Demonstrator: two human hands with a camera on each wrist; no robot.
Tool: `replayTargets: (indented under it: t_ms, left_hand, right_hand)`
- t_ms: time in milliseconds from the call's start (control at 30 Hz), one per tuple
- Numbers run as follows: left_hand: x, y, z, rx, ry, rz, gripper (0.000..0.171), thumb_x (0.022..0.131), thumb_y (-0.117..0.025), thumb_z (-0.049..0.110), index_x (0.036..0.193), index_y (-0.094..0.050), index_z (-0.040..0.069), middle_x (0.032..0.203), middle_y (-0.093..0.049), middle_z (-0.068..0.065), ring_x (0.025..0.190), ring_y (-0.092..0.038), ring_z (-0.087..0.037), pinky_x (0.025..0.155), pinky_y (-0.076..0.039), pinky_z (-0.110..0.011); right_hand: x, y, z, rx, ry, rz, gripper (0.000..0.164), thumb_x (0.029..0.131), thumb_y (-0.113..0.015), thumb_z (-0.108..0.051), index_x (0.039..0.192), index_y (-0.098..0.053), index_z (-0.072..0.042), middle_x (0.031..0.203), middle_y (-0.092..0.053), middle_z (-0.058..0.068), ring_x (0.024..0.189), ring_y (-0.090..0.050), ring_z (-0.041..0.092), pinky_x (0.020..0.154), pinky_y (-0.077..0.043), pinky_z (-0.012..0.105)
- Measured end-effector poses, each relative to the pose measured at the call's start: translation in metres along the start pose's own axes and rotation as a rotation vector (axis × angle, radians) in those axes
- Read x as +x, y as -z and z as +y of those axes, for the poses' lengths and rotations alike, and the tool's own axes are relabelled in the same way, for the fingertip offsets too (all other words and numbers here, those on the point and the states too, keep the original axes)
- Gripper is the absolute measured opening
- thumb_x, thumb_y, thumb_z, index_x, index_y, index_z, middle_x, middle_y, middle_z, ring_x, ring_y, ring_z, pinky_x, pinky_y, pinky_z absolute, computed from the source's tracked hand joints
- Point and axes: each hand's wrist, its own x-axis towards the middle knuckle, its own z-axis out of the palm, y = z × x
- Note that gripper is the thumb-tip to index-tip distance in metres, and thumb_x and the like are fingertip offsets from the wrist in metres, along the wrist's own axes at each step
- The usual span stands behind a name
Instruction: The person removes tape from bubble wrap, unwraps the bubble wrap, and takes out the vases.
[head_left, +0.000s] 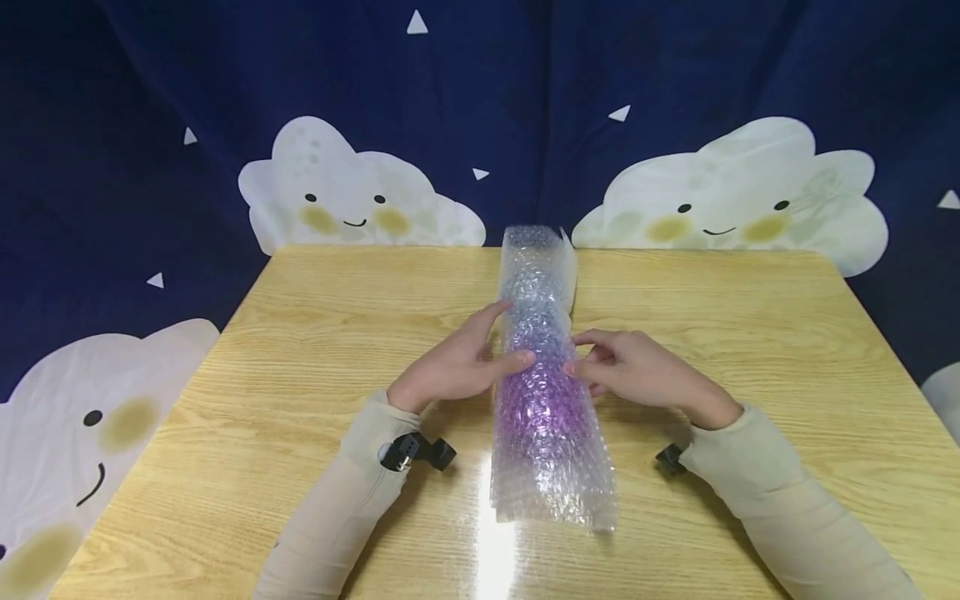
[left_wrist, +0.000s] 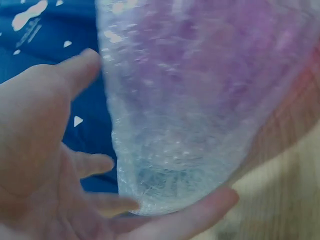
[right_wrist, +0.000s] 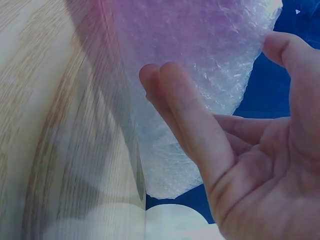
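Observation:
A long bundle of clear bubble wrap (head_left: 546, 417) lies lengthwise on the table, its wrap flaring at the near end. Blue and purple show through the plastic; what is inside cannot be made out. My left hand (head_left: 457, 362) rests along the bundle's left side, thumb on top and fingers spread, as the left wrist view also shows. On the opposite side, my right hand (head_left: 645, 367) touches the wrap with its thumb and fingertips, the fingers (right_wrist: 187, 105) loosely extended beside it. Neither hand is curled round the bundle.
The wooden table (head_left: 337, 333) has its far edge just behind the bundle. A dark blue curtain (head_left: 540, 100) with smiling clouds and white triangles hangs beyond it. Small black wrist cameras (head_left: 420, 450) sit at both sleeves, close above the tabletop.

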Motion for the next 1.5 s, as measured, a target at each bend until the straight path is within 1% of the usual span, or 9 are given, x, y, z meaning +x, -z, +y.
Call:
replayTargets:
  t_ms: [67, 167, 333, 533, 667, 900, 1233, 1333, 1500]
  left_hand:
    - [0.000, -0.002, 0.000, 0.044, 0.003, 0.017, 0.101, 0.092, -0.058, 0.074, 0.168, -0.008, 0.028, 0.176, -0.007, -0.018, 0.148, -0.043, -0.047, 0.119, -0.038, -0.067]
    - [0.000, -0.007, 0.002, 0.041, 0.017, 0.040, 0.108, 0.088, -0.058, 0.079, 0.168, -0.006, 0.030, 0.176, -0.001, -0.019, 0.153, -0.033, -0.049, 0.120, -0.033, -0.071]
    - [0.003, -0.018, 0.004, -0.010, -0.004, 0.022, 0.110, 0.087, -0.060, 0.078, 0.168, -0.004, 0.029, 0.177, -0.004, -0.010, 0.163, -0.006, -0.037, 0.126, -0.020, -0.069]
    - [0.005, -0.027, 0.006, -0.045, -0.020, 0.012, 0.110, 0.086, -0.062, 0.077, 0.167, 0.002, 0.037, 0.177, 0.000, -0.005, 0.164, -0.001, -0.032, 0.124, -0.018, -0.072]
    - [0.005, -0.028, 0.006, -0.064, -0.005, 0.015, 0.107, 0.086, -0.063, 0.076, 0.165, 0.001, 0.044, 0.177, 0.000, -0.005, 0.164, -0.001, -0.031, 0.123, -0.019, -0.073]
    - [0.005, -0.029, 0.005, -0.080, 0.023, 0.008, 0.104, 0.084, -0.064, 0.077, 0.163, -0.001, 0.050, 0.177, 0.004, -0.010, 0.162, -0.012, -0.041, 0.119, -0.025, -0.077]
    - [0.005, -0.031, 0.003, -0.104, 0.035, -0.007, 0.105, 0.083, -0.065, 0.079, 0.161, 0.000, 0.054, 0.177, 0.008, -0.009, 0.161, -0.013, -0.044, 0.117, -0.026, -0.079]
    - [0.006, -0.031, 0.004, -0.110, 0.048, -0.009, 0.105, 0.082, -0.065, 0.080, 0.160, 0.000, 0.055, 0.177, 0.009, -0.009, 0.160, -0.016, -0.045, 0.117, -0.026, -0.078]
    - [0.005, -0.031, 0.004, -0.128, 0.064, -0.009, 0.105, 0.081, -0.066, 0.080, 0.159, 0.000, 0.058, 0.177, 0.010, -0.009, 0.160, -0.015, -0.045, 0.119, -0.026, -0.077]
  right_hand:
    - [0.000, 0.000, 0.000, -0.003, -0.001, -0.001, 0.066, 0.100, -0.064, -0.044, 0.150, -0.051, -0.003, 0.102, -0.078, 0.006, 0.082, -0.078, 0.016, 0.078, -0.064, 0.032]
    - [0.000, 0.000, 0.000, -0.010, -0.002, -0.002, 0.066, 0.100, -0.064, -0.045, 0.150, -0.051, -0.004, 0.102, -0.078, 0.005, 0.082, -0.078, 0.016, 0.078, -0.063, 0.031]
    - [0.000, -0.001, 0.000, -0.032, 0.001, 0.002, 0.065, 0.101, -0.063, -0.046, 0.150, -0.051, -0.005, 0.102, -0.078, 0.006, 0.081, -0.077, 0.015, 0.078, -0.062, 0.029]
    - [-0.001, -0.001, 0.000, -0.059, 0.010, 0.008, 0.066, 0.101, -0.062, -0.047, 0.150, -0.051, -0.005, 0.104, -0.078, 0.007, 0.079, -0.077, 0.014, 0.076, -0.062, 0.029]
    - [-0.001, 0.000, -0.002, -0.067, 0.013, 0.009, 0.066, 0.101, -0.062, -0.047, 0.150, -0.051, -0.004, 0.105, -0.078, 0.007, 0.079, -0.076, 0.014, 0.075, -0.061, 0.029]
    - [-0.001, 0.000, -0.004, -0.101, 0.044, 0.022, 0.066, 0.101, -0.062, -0.046, 0.150, -0.051, -0.002, 0.107, -0.079, 0.007, 0.079, -0.076, 0.013, 0.074, -0.061, 0.029]
    - [-0.008, 0.000, -0.011, -0.254, 0.151, 0.138, 0.054, 0.100, -0.066, -0.040, 0.140, -0.062, -0.004, 0.098, -0.080, 0.003, 0.075, -0.068, 0.003, 0.067, -0.057, 0.023]
    - [-0.010, 0.000, -0.013, -0.283, 0.173, 0.167, 0.049, 0.099, -0.068, -0.038, 0.136, -0.066, -0.005, 0.097, -0.081, 0.002, 0.078, -0.070, 0.004, 0.069, -0.059, 0.025]
    - [-0.012, -0.001, -0.020, -0.332, 0.206, 0.198, 0.041, 0.099, -0.068, -0.033, 0.128, -0.070, -0.004, 0.098, -0.081, 0.004, 0.088, -0.076, 0.013, 0.077, -0.064, 0.033]
